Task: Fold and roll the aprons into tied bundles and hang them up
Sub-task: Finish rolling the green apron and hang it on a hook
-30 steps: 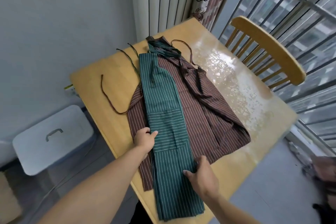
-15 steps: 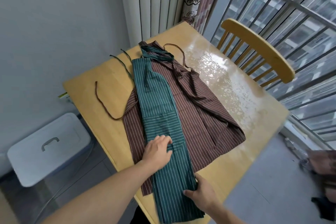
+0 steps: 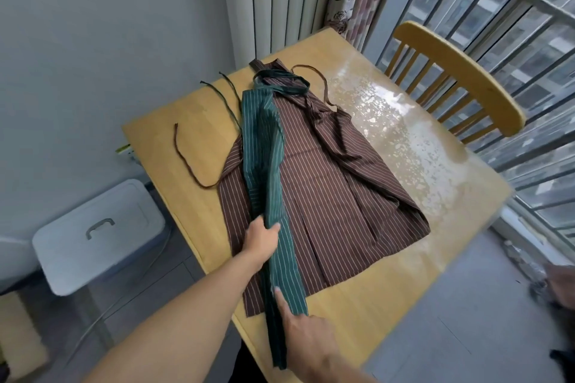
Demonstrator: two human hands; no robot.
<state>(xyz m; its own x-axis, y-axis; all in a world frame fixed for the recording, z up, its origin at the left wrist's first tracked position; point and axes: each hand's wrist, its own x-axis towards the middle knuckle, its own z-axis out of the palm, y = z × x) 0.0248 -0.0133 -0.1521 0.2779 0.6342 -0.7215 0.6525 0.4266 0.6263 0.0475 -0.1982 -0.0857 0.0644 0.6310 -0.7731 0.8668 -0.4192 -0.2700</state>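
Note:
A green striped apron (image 3: 267, 171) lies folded into a long narrow strip on top of a brown striped apron (image 3: 336, 196), which is spread flat on the wooden table (image 3: 389, 298). My left hand (image 3: 259, 239) grips the strip's left edge at its middle, fingers tucked under the fold. My right hand (image 3: 306, 333) holds the strip near its lower end, forefinger stretched along the cloth. The strip's lower end hangs over the table's front edge. The green neck strap (image 3: 281, 84) lies looped at the far end. Thin ties (image 3: 186, 162) trail off to the left on the table.
A wooden chair (image 3: 457, 78) stands at the table's right side, before a railed window. A white lidded storage box (image 3: 99, 233) sits on the floor to the left, below the table. A radiator and a curtain are behind the table's far end.
The green apron has been folded once more lengthwise and is now about half as wide. My left hand moved from lying flat on it to gripping its left edge.

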